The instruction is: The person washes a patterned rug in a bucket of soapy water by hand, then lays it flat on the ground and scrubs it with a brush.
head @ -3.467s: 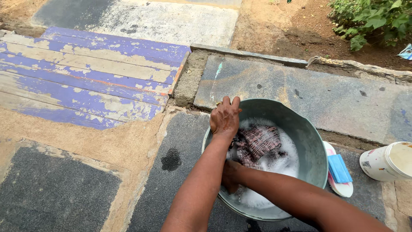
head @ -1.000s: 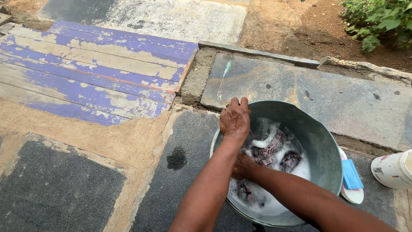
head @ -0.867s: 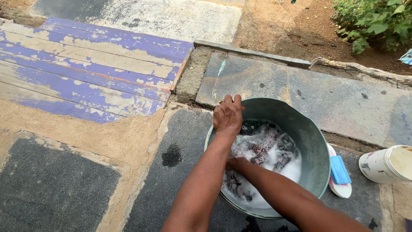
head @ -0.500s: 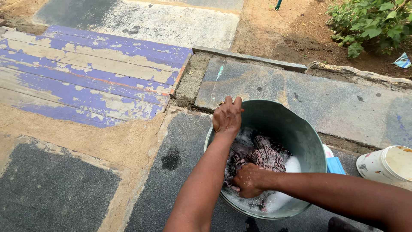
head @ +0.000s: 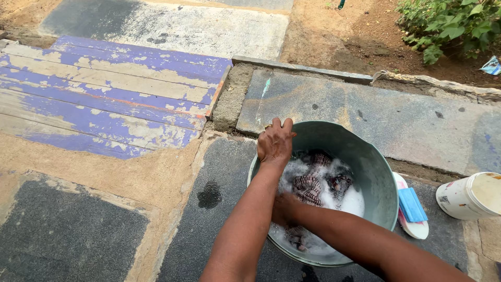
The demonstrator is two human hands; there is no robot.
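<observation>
Now both your hands are at the grey basin point(head: 376, 172)
Your left hand point(head: 275, 143) clamps its rim; your right hand point(head: 283, 209) is sunk in suds by the patterned cloth point(head: 308, 188), grip unclear

The stone-slab ground point(head: 365, 112) carried a grey basin point(head: 376, 177) near centre, a white bucket point(head: 472, 196) right, painted boards point(head: 104, 99) far left.
</observation>
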